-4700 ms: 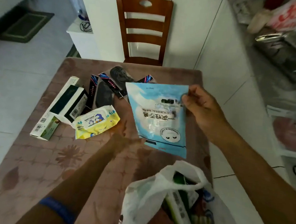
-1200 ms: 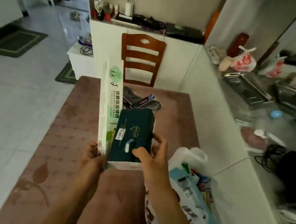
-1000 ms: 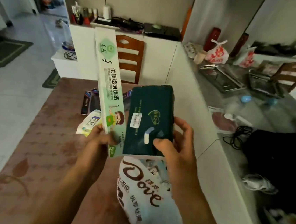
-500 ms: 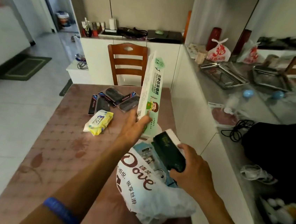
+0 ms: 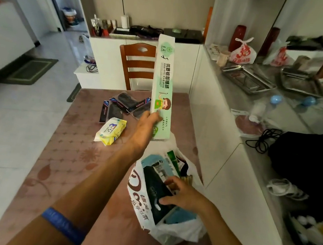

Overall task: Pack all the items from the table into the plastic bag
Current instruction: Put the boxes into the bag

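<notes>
My left hand grips the lower end of a long white-and-green foil box, held upright above the table. A white plastic bag lies on the table's near right side, its mouth open toward me. My right hand is inside that mouth, fingers curled on a dark green tissue pack lying on top of a blue pouch. A yellow wipes pack and several black sachets lie farther back on the table.
The brown patterned table meets a white partition wall on its right. A wooden chair stands at the far end. Behind the partition is a cluttered counter with trays, bags and cables. Tiled floor lies to the left.
The dark green tissue pack has gone from held above the bag down into its mouth under my right hand. My left hand still holds the foil box, raised more upright.
</notes>
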